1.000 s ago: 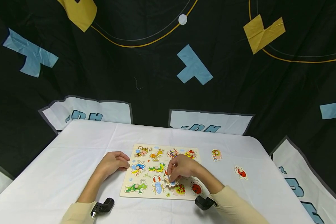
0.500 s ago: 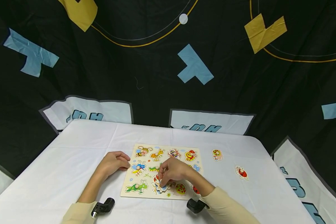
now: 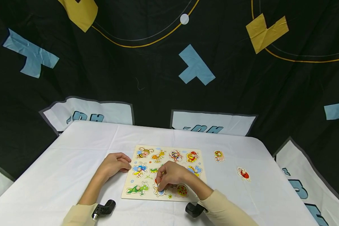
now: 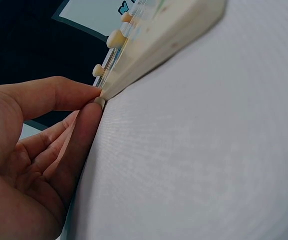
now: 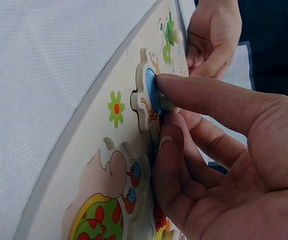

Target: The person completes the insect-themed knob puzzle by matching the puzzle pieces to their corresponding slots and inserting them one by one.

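Observation:
A wooden peg puzzle board [image 3: 147, 197] printed with insects lies on the white-covered table. My right hand [image 3: 173, 174] is over its front row and pinches a blue-bodied beetle puzzle piece [image 5: 151, 90] by its knob. One fingertip touches the blue body, and the piece sits at the matching beetle outline. Whether it lies fully flush, I cannot tell. My left hand [image 3: 115, 164] holds the board's left edge, with fingertips at that edge in the left wrist view. Other pieces, such as the green grasshopper [image 3: 138, 188] and the bee [image 3: 143, 153], sit in the board.
Two loose pieces lie right of the board: a spotted one [image 3: 219, 156] and a red ladybug [image 3: 244, 174]. A recess with a spotted bug picture [image 5: 101, 217] is beside the beetle. A dark curtain [image 3: 158, 91] hangs behind the table.
My right hand has moved left with the beetle piece and lowered it onto the beetle outline. The left hand keeps its place at the board's edge.

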Available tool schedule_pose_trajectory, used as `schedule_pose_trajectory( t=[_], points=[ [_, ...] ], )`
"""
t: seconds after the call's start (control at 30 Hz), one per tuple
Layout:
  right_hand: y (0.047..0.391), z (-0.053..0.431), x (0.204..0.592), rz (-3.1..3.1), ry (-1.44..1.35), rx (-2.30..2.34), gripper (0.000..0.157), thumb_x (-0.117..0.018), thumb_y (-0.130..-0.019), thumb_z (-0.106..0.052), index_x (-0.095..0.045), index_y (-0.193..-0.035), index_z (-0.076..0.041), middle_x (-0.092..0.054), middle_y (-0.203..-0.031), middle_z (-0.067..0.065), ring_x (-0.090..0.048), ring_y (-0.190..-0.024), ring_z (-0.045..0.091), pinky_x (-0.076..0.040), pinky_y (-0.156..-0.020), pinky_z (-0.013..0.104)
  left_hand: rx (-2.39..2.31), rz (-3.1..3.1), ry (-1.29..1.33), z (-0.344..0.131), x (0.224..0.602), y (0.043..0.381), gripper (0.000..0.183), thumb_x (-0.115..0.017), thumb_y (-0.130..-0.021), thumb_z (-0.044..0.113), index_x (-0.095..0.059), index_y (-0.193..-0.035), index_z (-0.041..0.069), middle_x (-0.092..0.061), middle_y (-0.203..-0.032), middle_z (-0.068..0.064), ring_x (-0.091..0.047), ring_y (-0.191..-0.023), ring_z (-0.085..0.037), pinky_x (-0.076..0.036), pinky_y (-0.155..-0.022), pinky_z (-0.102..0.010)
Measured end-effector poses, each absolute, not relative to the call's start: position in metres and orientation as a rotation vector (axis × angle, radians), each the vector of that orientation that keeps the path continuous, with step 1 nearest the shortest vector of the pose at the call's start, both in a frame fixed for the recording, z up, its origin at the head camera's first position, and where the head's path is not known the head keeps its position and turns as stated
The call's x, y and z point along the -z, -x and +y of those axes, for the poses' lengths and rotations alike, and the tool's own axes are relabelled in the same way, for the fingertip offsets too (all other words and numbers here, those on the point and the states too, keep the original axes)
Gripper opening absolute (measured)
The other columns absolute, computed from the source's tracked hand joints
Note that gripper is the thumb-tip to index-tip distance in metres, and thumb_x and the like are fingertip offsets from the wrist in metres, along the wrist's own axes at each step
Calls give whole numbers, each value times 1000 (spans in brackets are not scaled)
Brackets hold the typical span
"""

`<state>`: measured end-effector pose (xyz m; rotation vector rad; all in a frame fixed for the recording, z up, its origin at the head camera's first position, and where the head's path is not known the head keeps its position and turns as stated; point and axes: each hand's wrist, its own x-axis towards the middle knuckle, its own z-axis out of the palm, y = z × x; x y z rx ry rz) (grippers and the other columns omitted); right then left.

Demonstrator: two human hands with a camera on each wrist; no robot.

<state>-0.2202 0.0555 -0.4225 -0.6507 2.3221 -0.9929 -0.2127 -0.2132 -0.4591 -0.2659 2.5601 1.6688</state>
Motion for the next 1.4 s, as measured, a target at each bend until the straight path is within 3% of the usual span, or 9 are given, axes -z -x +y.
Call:
schedule_pose_trajectory(
  t=[0.73, 1.4],
  points=[
    [219, 55, 426, 2322, 631, 1022, 17, -85, -68, -2, -72, -72, -12, -59, -55, -6, -42, -47, 8, -34, -42, 22, -1681, 2549, 260, -214, 460, 214, 28, -78, -76, 2, -68, -101, -4, -72, -76, -5, -66, -70, -15, -59, -65, -27],
    [217, 59, 429, 2330, 680, 1047, 15, -87, -71, -7, -73, -76, -11, -64, -59, -8, -50, -52, 7, -38, -47, 21, -1693, 2551, 255, -214, 461, 214, 28, -77, -74, 1, -67, -99, -5, -71, -74, -3, -66, -69, -14, -59, -64, -27]
  ],
)
